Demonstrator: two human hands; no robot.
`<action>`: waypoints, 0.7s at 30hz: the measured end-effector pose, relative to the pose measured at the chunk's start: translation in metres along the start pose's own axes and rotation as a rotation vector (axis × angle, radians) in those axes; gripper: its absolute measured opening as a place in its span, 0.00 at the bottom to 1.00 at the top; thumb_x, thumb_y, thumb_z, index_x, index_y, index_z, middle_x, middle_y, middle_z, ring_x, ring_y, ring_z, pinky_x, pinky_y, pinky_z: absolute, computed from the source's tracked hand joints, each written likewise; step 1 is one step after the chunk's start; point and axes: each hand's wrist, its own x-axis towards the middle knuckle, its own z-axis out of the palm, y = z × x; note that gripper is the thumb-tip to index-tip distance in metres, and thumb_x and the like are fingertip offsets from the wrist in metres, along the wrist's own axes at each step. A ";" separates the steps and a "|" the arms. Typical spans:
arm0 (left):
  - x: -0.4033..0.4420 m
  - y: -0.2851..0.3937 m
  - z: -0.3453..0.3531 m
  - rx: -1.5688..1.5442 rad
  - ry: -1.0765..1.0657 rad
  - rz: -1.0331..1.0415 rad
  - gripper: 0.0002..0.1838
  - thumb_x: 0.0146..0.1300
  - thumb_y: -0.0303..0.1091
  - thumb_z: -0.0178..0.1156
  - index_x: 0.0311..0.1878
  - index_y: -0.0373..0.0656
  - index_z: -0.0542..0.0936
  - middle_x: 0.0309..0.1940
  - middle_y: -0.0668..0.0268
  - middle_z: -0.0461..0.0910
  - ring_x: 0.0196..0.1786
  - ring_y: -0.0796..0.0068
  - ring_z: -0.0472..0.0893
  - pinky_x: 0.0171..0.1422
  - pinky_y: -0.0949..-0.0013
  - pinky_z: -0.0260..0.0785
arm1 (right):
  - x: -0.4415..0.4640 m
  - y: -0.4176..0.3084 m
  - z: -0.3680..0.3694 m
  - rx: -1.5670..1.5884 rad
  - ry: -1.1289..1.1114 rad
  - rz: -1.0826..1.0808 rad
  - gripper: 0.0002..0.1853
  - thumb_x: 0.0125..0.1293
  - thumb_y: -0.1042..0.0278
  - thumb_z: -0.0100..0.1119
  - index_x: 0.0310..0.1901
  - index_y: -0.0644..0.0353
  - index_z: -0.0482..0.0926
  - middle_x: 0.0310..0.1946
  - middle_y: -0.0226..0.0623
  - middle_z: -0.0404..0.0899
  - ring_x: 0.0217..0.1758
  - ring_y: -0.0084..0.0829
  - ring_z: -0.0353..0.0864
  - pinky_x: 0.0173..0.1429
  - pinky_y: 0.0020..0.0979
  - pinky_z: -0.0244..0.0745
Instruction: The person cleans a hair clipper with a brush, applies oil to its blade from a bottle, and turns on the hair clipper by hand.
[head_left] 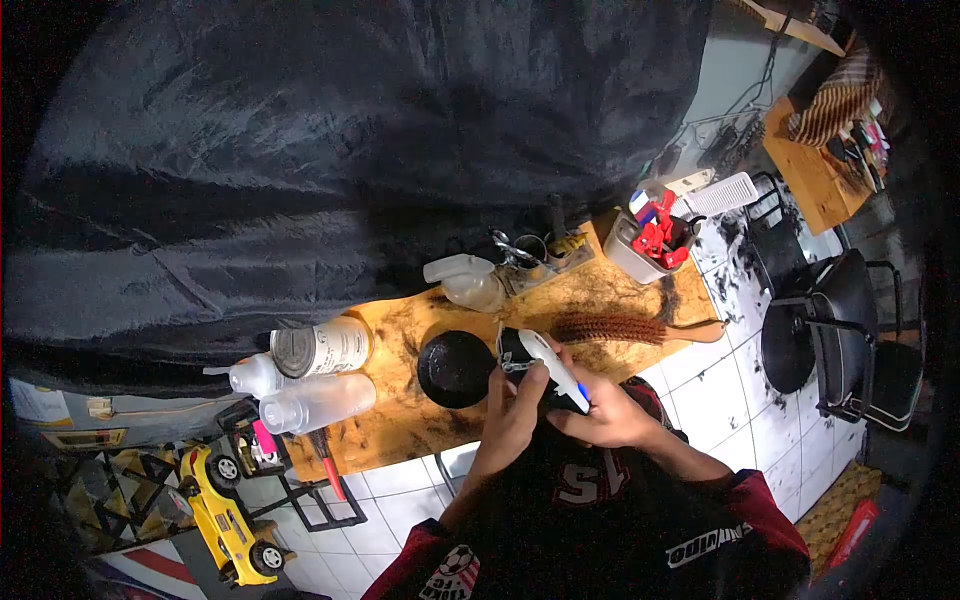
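A white and black hair clipper (552,362) with a blue patch is held between my two hands, close to my chest. My right hand (610,408) is wrapped around its body near the lower end. At the blade end, my left hand (512,412) pinches the clipper with thumb and fingers. A round black bowl (456,369) sits on the wooden table (400,432) just left of my left hand. Beyond the clipper lies a brown-bristled brush (610,328) with a wooden handle.
Clear plastic bottles (318,402) and a large labelled jar (330,346) lie on the left. A spray bottle (470,285), scissors (515,247) and a bin of red clipper guards (645,240) line the back. Dark hair clippings are scattered about. A black chair (845,320) stands right.
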 end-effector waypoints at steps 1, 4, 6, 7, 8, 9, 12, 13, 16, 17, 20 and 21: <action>0.000 0.000 -0.001 -0.017 -0.026 -0.003 0.16 0.68 0.40 0.55 0.50 0.37 0.72 0.41 0.63 0.76 0.45 0.76 0.75 0.52 0.72 0.67 | 0.003 -0.001 0.002 -0.078 0.082 -0.111 0.20 0.59 0.76 0.59 0.53 0.67 0.67 0.29 0.32 0.73 0.29 0.20 0.74 0.33 0.25 0.71; 0.001 0.001 -0.003 -0.036 -0.033 -0.061 0.19 0.68 0.43 0.54 0.51 0.36 0.71 0.42 0.61 0.77 0.47 0.74 0.76 0.54 0.70 0.68 | 0.001 -0.002 0.002 -0.098 0.131 -0.132 0.20 0.57 0.76 0.61 0.52 0.66 0.69 0.33 0.31 0.73 0.36 0.20 0.72 0.42 0.26 0.70; 0.002 0.003 -0.004 -0.038 -0.016 -0.119 0.20 0.69 0.44 0.54 0.52 0.36 0.71 0.43 0.61 0.77 0.48 0.74 0.76 0.55 0.69 0.68 | -0.001 -0.002 0.000 -0.038 0.099 -0.042 0.20 0.57 0.75 0.62 0.51 0.66 0.70 0.34 0.31 0.73 0.39 0.21 0.71 0.45 0.27 0.69; 0.002 0.004 -0.005 -0.008 -0.033 -0.118 0.20 0.69 0.44 0.54 0.52 0.36 0.71 0.43 0.60 0.77 0.48 0.73 0.76 0.56 0.69 0.68 | -0.001 -0.001 0.000 -0.020 0.096 -0.045 0.19 0.57 0.76 0.62 0.49 0.65 0.70 0.34 0.31 0.73 0.39 0.20 0.71 0.45 0.27 0.69; 0.002 0.005 -0.006 0.023 -0.050 -0.116 0.20 0.69 0.44 0.53 0.53 0.35 0.70 0.44 0.60 0.77 0.49 0.73 0.76 0.56 0.68 0.68 | -0.001 0.000 0.000 -0.001 0.093 -0.050 0.18 0.57 0.76 0.62 0.48 0.65 0.71 0.33 0.31 0.73 0.39 0.20 0.71 0.45 0.27 0.69; 0.002 0.006 -0.005 0.025 -0.051 -0.116 0.20 0.69 0.44 0.53 0.53 0.35 0.70 0.44 0.60 0.77 0.49 0.73 0.76 0.56 0.68 0.68 | -0.002 -0.001 -0.001 -0.001 0.094 -0.050 0.18 0.57 0.76 0.62 0.48 0.65 0.71 0.33 0.31 0.73 0.39 0.20 0.71 0.45 0.27 0.69; 0.002 0.005 -0.005 0.058 -0.041 -0.089 0.20 0.69 0.43 0.53 0.53 0.36 0.70 0.44 0.60 0.77 0.49 0.72 0.76 0.57 0.68 0.67 | -0.003 -0.001 -0.002 0.037 0.058 0.037 0.16 0.56 0.76 0.63 0.45 0.65 0.71 0.33 0.31 0.72 0.40 0.20 0.70 0.45 0.27 0.69; 0.003 0.001 -0.010 0.055 -0.074 -0.090 0.20 0.69 0.43 0.52 0.53 0.36 0.70 0.44 0.60 0.76 0.49 0.72 0.76 0.57 0.68 0.67 | -0.002 -0.001 -0.001 0.023 0.074 -0.008 0.15 0.56 0.75 0.63 0.44 0.65 0.71 0.32 0.30 0.72 0.39 0.20 0.70 0.45 0.27 0.69; 0.003 -0.002 -0.014 0.062 -0.130 -0.081 0.19 0.70 0.42 0.51 0.54 0.36 0.69 0.45 0.60 0.76 0.50 0.72 0.75 0.58 0.68 0.66 | -0.003 0.002 -0.001 0.024 0.092 -0.034 0.14 0.56 0.75 0.64 0.43 0.64 0.71 0.31 0.29 0.72 0.38 0.19 0.70 0.44 0.26 0.69; 0.003 -0.002 -0.015 0.072 -0.151 -0.067 0.19 0.70 0.41 0.51 0.55 0.36 0.69 0.46 0.59 0.75 0.51 0.72 0.75 0.58 0.68 0.66 | -0.003 0.002 -0.002 0.039 0.088 -0.016 0.14 0.56 0.75 0.64 0.42 0.64 0.71 0.30 0.28 0.72 0.37 0.19 0.69 0.43 0.26 0.68; 0.003 -0.003 -0.015 0.002 -0.181 -0.078 0.19 0.70 0.40 0.51 0.56 0.36 0.68 0.47 0.60 0.75 0.52 0.72 0.74 0.59 0.68 0.65 | -0.002 -0.001 -0.001 0.018 0.086 -0.044 0.13 0.57 0.76 0.63 0.41 0.63 0.71 0.27 0.27 0.71 0.32 0.17 0.70 0.37 0.25 0.68; 0.002 -0.003 -0.015 0.003 -0.181 -0.078 0.19 0.70 0.40 0.51 0.56 0.36 0.68 0.47 0.60 0.75 0.52 0.72 0.74 0.59 0.68 0.65 | -0.003 -0.002 -0.002 0.019 0.086 -0.045 0.13 0.57 0.76 0.63 0.41 0.63 0.71 0.27 0.27 0.71 0.32 0.17 0.70 0.37 0.25 0.68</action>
